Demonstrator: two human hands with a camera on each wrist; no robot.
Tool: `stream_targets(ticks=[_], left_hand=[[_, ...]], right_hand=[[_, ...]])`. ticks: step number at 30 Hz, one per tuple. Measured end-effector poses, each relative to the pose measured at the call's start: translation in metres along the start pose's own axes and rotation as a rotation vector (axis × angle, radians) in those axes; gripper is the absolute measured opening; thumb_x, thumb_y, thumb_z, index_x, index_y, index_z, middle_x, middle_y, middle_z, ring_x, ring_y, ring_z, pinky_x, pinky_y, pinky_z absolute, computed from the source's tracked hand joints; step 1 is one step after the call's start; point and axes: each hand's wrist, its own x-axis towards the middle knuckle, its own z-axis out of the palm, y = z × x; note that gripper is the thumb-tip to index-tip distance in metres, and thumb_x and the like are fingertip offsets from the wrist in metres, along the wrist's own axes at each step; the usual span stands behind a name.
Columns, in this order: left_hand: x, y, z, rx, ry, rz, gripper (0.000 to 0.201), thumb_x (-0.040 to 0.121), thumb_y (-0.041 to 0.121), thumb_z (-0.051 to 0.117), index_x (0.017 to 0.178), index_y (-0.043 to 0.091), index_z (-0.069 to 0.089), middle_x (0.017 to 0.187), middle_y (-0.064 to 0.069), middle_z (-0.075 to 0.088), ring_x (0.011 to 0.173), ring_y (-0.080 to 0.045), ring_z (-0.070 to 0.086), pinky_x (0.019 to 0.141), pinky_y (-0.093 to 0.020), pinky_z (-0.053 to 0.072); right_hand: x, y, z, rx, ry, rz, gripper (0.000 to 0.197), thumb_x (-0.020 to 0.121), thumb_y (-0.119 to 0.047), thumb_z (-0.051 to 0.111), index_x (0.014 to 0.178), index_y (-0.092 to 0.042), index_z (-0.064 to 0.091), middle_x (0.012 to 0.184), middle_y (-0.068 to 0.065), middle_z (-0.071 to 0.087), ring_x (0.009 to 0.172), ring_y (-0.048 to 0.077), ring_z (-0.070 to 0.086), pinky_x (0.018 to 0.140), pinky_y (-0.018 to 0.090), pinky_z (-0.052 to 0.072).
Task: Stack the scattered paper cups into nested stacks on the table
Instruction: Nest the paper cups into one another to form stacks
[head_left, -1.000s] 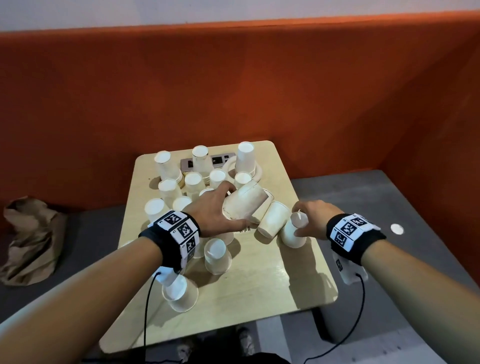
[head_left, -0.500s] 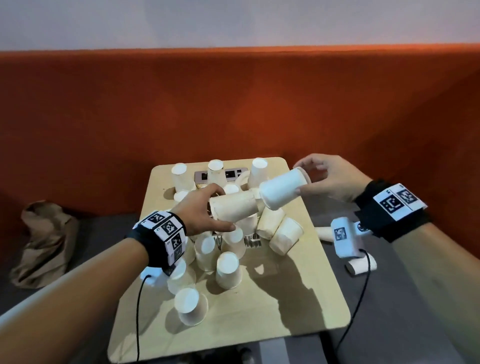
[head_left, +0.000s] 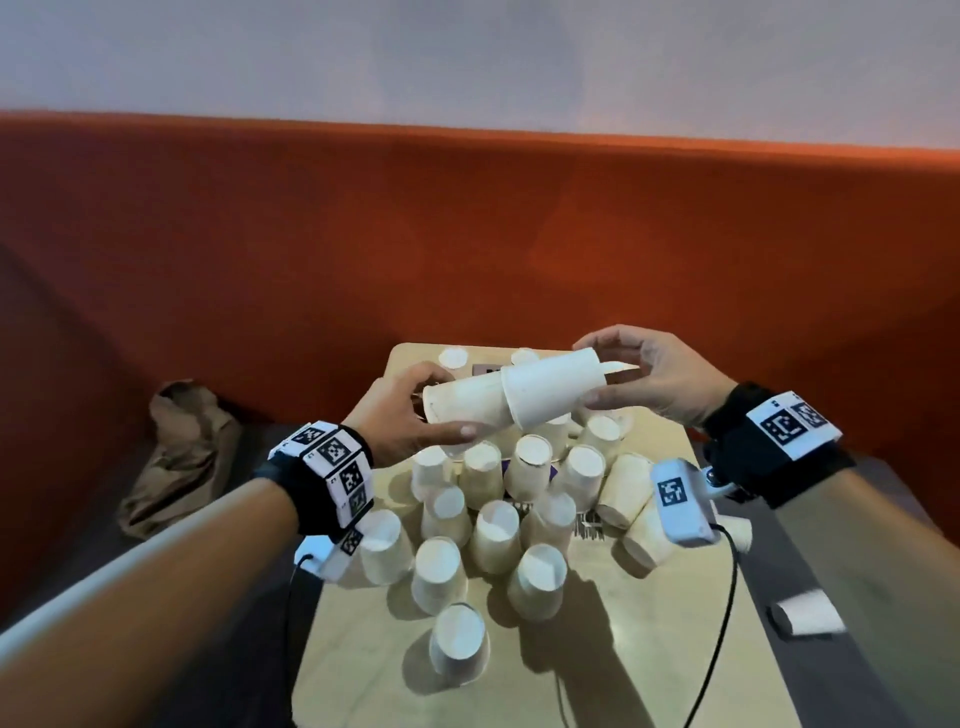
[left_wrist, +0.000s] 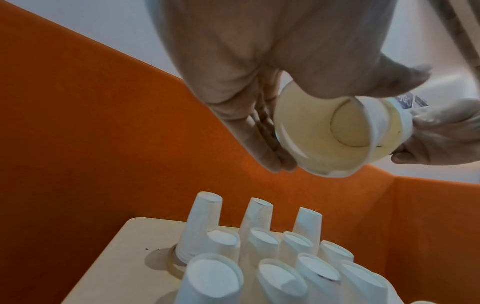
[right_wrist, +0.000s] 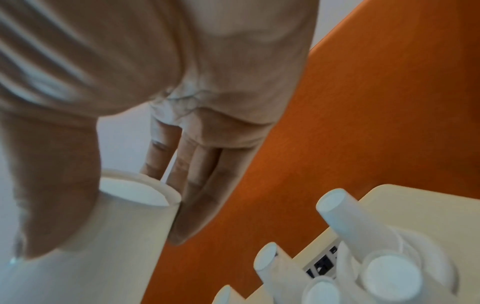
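Left hand gripping a white paper cup held sideways in the air above the pale wooden table. Right hand grasping a second white paper cup, pushed partly over the first. Nesting only begun, by judgement: many upside-down single cups left near, a few taller nested stacks done at far side.

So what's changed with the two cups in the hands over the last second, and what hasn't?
The left hand lifted its cup off the table. The right hand picked up a second cup, raised it and slid it over the first cup's base, so they now overlap, sideways in the air. The upside-down cups on the table look unmoved.
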Motion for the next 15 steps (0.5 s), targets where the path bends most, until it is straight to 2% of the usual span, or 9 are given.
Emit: stream_targets(ticks=[2, 3, 6, 8, 10, 11, 13, 15], left_hand=[[0.004, -0.009, -0.010, -0.049, 0.023, -0.012, 0.094, 0.038, 0.066, 0.089, 0.119, 0.040, 0.050, 0.105, 0.000, 0.066, 0.096, -0.014, 0.067, 0.086, -0.040, 0.057], [0.005, -0.011, -0.015, -0.069, 0.031, -0.012, 0.103, 0.035, 0.067, 0.089, 0.125, 0.045, 0.045, 0.111, -0.002, 0.065, 0.101, -0.017, 0.067, 0.090, -0.044, 0.056], [0.012, -0.015, -0.029, -0.117, 0.062, 0.004, 0.120, 0.035, 0.063, 0.090, 0.138, 0.048, 0.032, 0.120, -0.007, 0.062, 0.108, -0.018, 0.065, 0.098, -0.044, 0.051], [0.019, -0.020, -0.037, -0.140, 0.088, 0.027, 0.122, 0.038, 0.060, 0.090, 0.143, 0.042, 0.031, 0.118, -0.006, 0.062, 0.105, -0.019, 0.066, 0.094, -0.039, 0.054], [0.025, -0.024, -0.047, -0.150, 0.101, 0.039, 0.123, 0.040, 0.056, 0.089, 0.146, 0.033, 0.032, 0.114, -0.002, 0.064, 0.101, -0.018, 0.067, 0.085, -0.026, 0.056], [0.028, -0.026, -0.051, -0.150, 0.100, 0.043, 0.122, 0.040, 0.055, 0.089, 0.146, 0.031, 0.033, 0.112, 0.000, 0.065, 0.099, -0.020, 0.068, 0.083, -0.025, 0.056], [0.033, -0.032, -0.058, -0.152, 0.097, 0.034, 0.118, 0.040, 0.059, 0.092, 0.142, 0.034, 0.039, 0.110, 0.001, 0.066, 0.097, -0.026, 0.069, 0.087, -0.038, 0.057], [0.040, -0.041, -0.064, -0.129, 0.084, 0.022, 0.112, 0.038, 0.065, 0.090, 0.136, 0.037, 0.045, 0.111, 0.005, 0.066, 0.102, -0.022, 0.067, 0.093, -0.046, 0.054]], right_hand=[[0.016, -0.003, 0.017, -0.012, -0.007, -0.014, 0.057, 0.065, 0.001, 0.086, 0.117, -0.005, 0.063, 0.116, 0.008, 0.070, 0.102, 0.014, 0.068, 0.080, 0.028, 0.058], [0.024, -0.005, 0.026, -0.015, -0.009, -0.021, 0.056, 0.067, 0.003, 0.085, 0.118, -0.005, 0.063, 0.116, 0.008, 0.069, 0.104, 0.014, 0.067, 0.080, 0.027, 0.057], [0.047, -0.008, 0.052, -0.006, -0.009, -0.027, 0.055, 0.070, 0.002, 0.084, 0.120, -0.008, 0.064, 0.117, 0.008, 0.069, 0.101, 0.020, 0.068, 0.077, 0.035, 0.061], [0.060, -0.011, 0.069, 0.005, 0.008, -0.030, 0.054, 0.071, 0.001, 0.084, 0.121, -0.008, 0.065, 0.117, 0.009, 0.070, 0.099, 0.020, 0.069, 0.075, 0.037, 0.062], [0.072, -0.013, 0.084, 0.003, 0.028, -0.038, 0.055, 0.073, 0.001, 0.083, 0.124, -0.008, 0.065, 0.117, 0.009, 0.070, 0.102, 0.015, 0.068, 0.071, 0.030, 0.060], [0.077, -0.014, 0.091, -0.004, 0.043, -0.041, 0.055, 0.074, 0.000, 0.083, 0.125, -0.008, 0.065, 0.117, 0.008, 0.070, 0.104, 0.014, 0.067, 0.070, 0.029, 0.060], [0.084, -0.015, 0.100, -0.017, 0.066, -0.045, 0.056, 0.074, -0.004, 0.084, 0.126, -0.010, 0.065, 0.118, 0.006, 0.071, 0.102, 0.015, 0.068, 0.073, 0.037, 0.062], [0.091, -0.015, 0.107, -0.035, 0.089, -0.043, 0.057, 0.074, -0.007, 0.085, 0.127, -0.012, 0.064, 0.118, 0.003, 0.071, 0.097, 0.017, 0.069, 0.076, 0.048, 0.061]])
